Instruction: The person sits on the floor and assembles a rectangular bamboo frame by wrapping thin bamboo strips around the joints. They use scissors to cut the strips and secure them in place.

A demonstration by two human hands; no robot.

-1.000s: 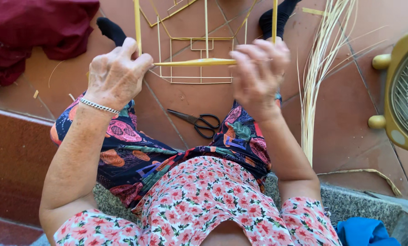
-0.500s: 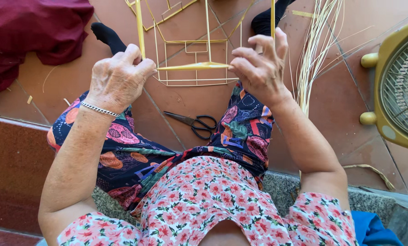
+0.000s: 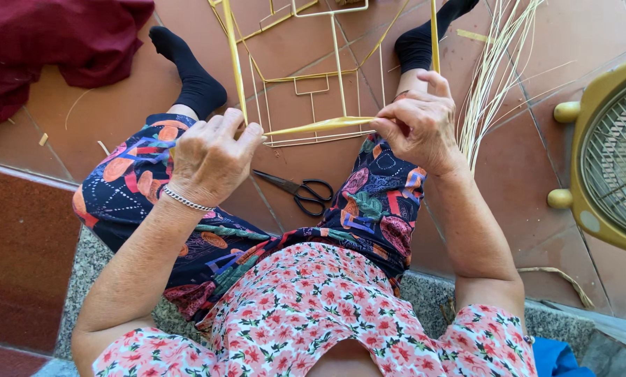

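Seated figure viewed from above, with both hands raised over the knees. A flat yellow strip (image 3: 320, 126) is held stretched between the two hands, roughly level. The left hand (image 3: 212, 157) is closed in a loose fist, its fingers curled around one end of the strip and around a second strip (image 3: 233, 59) that rises from the fist toward the top edge of the frame. A silver bracelet (image 3: 186, 202) is worn at the left wrist. The right hand (image 3: 416, 129) is closed on the other end of the strip, which is pinched between thumb and fingertips; a further upright strip (image 3: 434, 35) is seen rising from behind this hand.

Beneath the hands, on the tiled floor (image 3: 508, 209), a frame of thin pale rods (image 3: 337, 77) is laid out in rectangles between the two feet, which are clad in black socks (image 3: 194, 77). A pair of black-handled scissors (image 3: 300, 192) is seen lying on the floor between the knees, nearer than the frame and clear of both hands. A loose bundle of pale fibres (image 3: 498, 77) is spread on the floor to the right of the right hand. A yellow fan (image 3: 610, 153) is partly shown at the right edge, and a dark red cloth (image 3: 54, 42) at the upper left. Patterned trousers and a floral top are worn.
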